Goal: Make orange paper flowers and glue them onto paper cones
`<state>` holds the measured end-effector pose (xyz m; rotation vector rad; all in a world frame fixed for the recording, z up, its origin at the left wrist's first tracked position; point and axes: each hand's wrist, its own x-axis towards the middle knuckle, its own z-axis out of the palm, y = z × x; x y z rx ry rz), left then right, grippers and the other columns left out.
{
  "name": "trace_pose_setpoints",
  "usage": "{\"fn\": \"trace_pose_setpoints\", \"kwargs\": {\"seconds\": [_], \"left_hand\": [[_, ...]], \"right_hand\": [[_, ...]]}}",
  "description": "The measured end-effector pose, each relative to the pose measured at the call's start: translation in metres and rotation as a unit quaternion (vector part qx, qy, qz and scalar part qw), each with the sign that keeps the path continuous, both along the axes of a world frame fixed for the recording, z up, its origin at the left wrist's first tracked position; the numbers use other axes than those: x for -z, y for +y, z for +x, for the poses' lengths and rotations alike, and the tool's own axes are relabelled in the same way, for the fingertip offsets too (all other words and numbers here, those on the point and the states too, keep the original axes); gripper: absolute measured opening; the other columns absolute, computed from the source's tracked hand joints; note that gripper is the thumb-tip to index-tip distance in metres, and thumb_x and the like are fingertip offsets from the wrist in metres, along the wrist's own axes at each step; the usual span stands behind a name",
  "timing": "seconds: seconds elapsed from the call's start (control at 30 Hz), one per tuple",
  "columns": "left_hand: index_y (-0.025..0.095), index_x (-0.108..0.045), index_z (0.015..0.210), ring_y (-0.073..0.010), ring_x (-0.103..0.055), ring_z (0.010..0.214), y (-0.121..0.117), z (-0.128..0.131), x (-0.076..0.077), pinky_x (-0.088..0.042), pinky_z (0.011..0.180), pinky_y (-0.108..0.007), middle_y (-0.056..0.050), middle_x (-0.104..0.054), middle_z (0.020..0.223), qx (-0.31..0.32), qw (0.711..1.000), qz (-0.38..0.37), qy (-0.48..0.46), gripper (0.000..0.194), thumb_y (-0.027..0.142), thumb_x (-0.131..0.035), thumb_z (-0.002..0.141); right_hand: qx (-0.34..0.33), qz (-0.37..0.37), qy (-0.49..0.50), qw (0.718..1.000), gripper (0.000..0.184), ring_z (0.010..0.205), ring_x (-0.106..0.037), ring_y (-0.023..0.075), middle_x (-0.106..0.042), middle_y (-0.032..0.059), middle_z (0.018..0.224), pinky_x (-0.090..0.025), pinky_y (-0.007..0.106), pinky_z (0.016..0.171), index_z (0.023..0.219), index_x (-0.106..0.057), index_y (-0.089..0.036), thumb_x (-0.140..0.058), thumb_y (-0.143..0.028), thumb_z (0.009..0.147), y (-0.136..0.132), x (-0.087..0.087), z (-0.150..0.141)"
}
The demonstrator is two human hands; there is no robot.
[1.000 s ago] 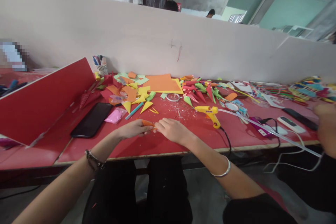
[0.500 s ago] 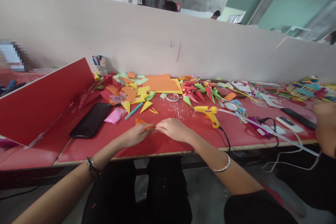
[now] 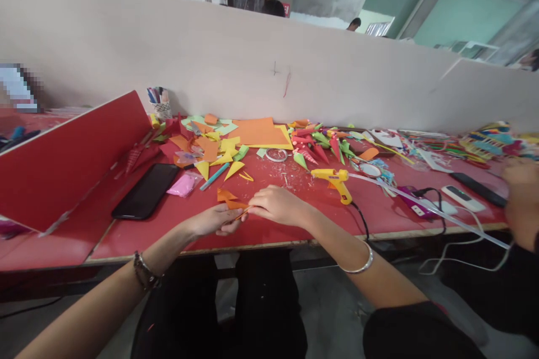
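My left hand (image 3: 215, 221) is closed on a small orange piece of paper (image 3: 237, 205), low over the front of the red table (image 3: 168, 235). Fingertips of my right hand (image 3: 274, 204) pinch the right end of the same paper, so the two hands almost meet. How the paper is folded or rolled between the fingers is partly hidden. Just behind my left hand lies another orange scrap (image 3: 225, 194). Yellow paper cones (image 3: 234, 171) and a blue pen-like stick (image 3: 214, 176) rest farther back.
A yellow glue gun (image 3: 337, 182) lies right of my hands, its cord running over the edge. Left are a black phone (image 3: 145, 190) and red board (image 3: 76, 157). Coloured cones (image 3: 320, 146), orange sheets (image 3: 256, 132) and tape (image 3: 277, 155) lie behind. A person's arm (image 3: 522, 196) is at far right.
My left hand has turned and dropped slightly, its fingers more visible below the paper. More of the orange paper shows between the hands. The right hand has shifted a little.
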<state>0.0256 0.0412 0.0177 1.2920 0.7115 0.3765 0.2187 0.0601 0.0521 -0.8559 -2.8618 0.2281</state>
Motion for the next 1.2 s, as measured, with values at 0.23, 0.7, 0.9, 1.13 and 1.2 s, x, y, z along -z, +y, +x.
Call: {"fn": "trace_pose_setpoints", "kwargs": {"seconds": [0.23,0.7,0.9,1.13,1.2], "left_hand": [[0.016,-0.038,0.065,-0.0060,-0.024,0.045,-0.006,0.004,-0.004,-0.023,0.044,-0.021,0.006,-0.025,0.052,0.036,0.998,0.049,0.034,0.034,0.043,-0.031,0.084],[0.015,-0.053,0.088,-0.0130,-0.048,0.047,-0.007,0.005,0.000,-0.034,0.053,-0.024,-0.002,-0.051,0.051,0.096,0.650,0.604,0.452,0.020,0.010,-0.035,0.080],[0.014,-0.052,0.082,-0.0122,-0.048,0.046,-0.001,0.001,-0.013,-0.035,0.055,-0.026,-0.003,-0.055,0.057,0.115,0.605,0.688,0.383,0.018,0.013,-0.034,0.083],[0.015,-0.052,0.077,-0.0107,-0.043,0.047,0.013,-0.004,-0.007,-0.032,0.049,-0.023,0.000,-0.047,0.054,0.003,0.800,0.482,0.358,0.026,0.024,-0.029,0.086],[0.015,-0.048,0.072,-0.0086,-0.035,0.040,0.015,-0.007,-0.007,-0.029,0.042,-0.021,0.003,-0.039,0.048,-0.004,0.905,0.321,0.280,0.035,0.035,-0.023,0.088]], "right_hand": [[0.034,-0.128,0.029,0.991,0.034,0.062,-0.053,0.0101,-0.063,0.0020,0.068,-0.027,0.020,0.054,0.079,-0.065,-0.017,-0.039,-0.039,0.086,0.003,0.004,0.001],[-0.066,-0.407,0.048,0.910,0.028,0.049,-0.041,0.0059,-0.052,-0.0030,0.051,-0.032,0.018,0.052,0.076,-0.064,-0.010,-0.045,-0.030,0.081,0.030,0.017,0.004],[-0.090,-0.512,0.050,0.853,0.036,0.044,-0.030,0.0049,-0.045,-0.0046,0.050,-0.027,0.018,0.045,0.092,-0.060,-0.008,-0.038,-0.035,0.085,0.034,0.013,0.007],[0.003,-0.179,0.023,0.984,0.030,0.061,-0.049,0.0098,-0.056,0.0019,0.067,-0.034,0.021,0.057,0.090,-0.057,-0.013,-0.034,-0.031,0.089,0.021,0.015,-0.003],[0.031,-0.001,-0.021,0.999,0.027,0.069,-0.054,0.0136,-0.060,0.0069,0.078,-0.035,0.025,0.062,0.091,-0.056,-0.013,-0.033,-0.028,0.089,0.011,0.016,-0.009]]}}
